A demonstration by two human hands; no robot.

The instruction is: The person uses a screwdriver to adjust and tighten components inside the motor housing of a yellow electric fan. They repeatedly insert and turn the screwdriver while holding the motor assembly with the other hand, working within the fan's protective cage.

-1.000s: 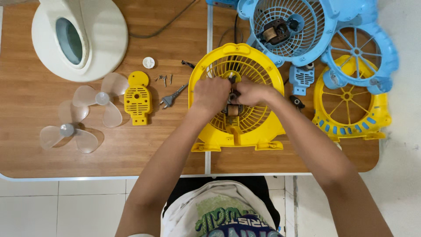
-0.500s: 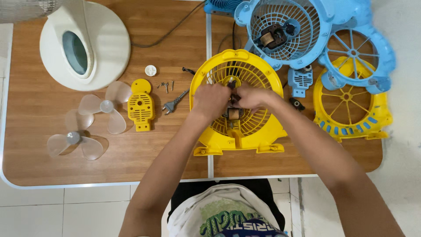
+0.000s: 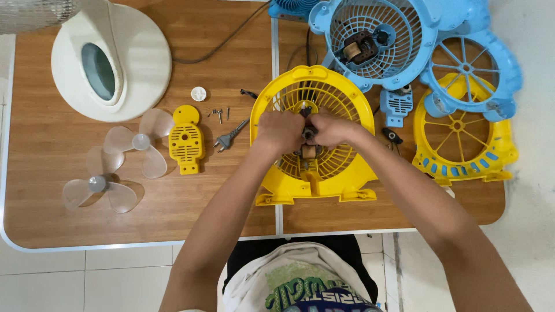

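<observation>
Staying put, both hands, left hand (image 3: 280, 130) and right hand (image 3: 329, 128), seemingly grasp the motor (image 3: 307, 136).

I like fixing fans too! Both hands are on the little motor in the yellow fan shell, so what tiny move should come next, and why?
Probably keep the left hand steadying the motor while the right hand eases it in the yellow fan shell. Both hands pinch it at the grille's centre, and the small screws lie loose on the table.

fan housing (image 3: 312, 173) mid-table (hands on it); propellers (image 3: 121, 162) left, grilles (image 3: 462, 133) right.
</observation>
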